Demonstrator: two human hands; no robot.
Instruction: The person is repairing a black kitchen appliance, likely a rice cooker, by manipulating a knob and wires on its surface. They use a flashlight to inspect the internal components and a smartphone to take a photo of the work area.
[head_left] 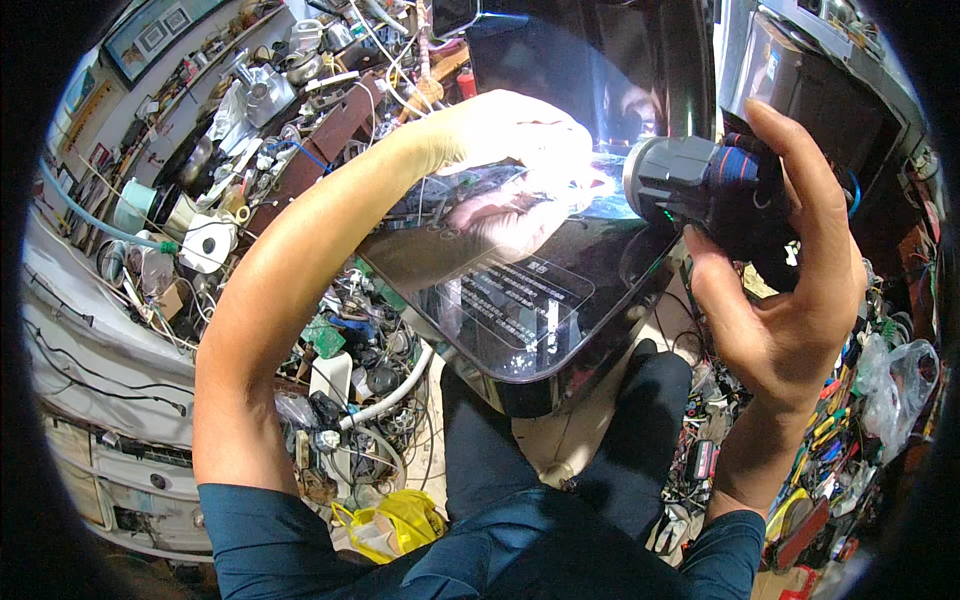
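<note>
A glossy black appliance with a printed label and a raised back panel stands before me, between my legs. My left hand is over its top, washed out by bright light, fingers curled; what they hold, if anything, is lost in glare. The hand reflects in the dark surface. My right hand grips a grey and black lamp with a blue and red strap at the right side, its lit face turned leftward onto my left hand.
Cluttered shelves with cables, spools and metal parts line the left. A yellow bag lies low beside my left leg. Piled tools and a clear plastic bag are at the right. A dark cabinet stands at the back right.
</note>
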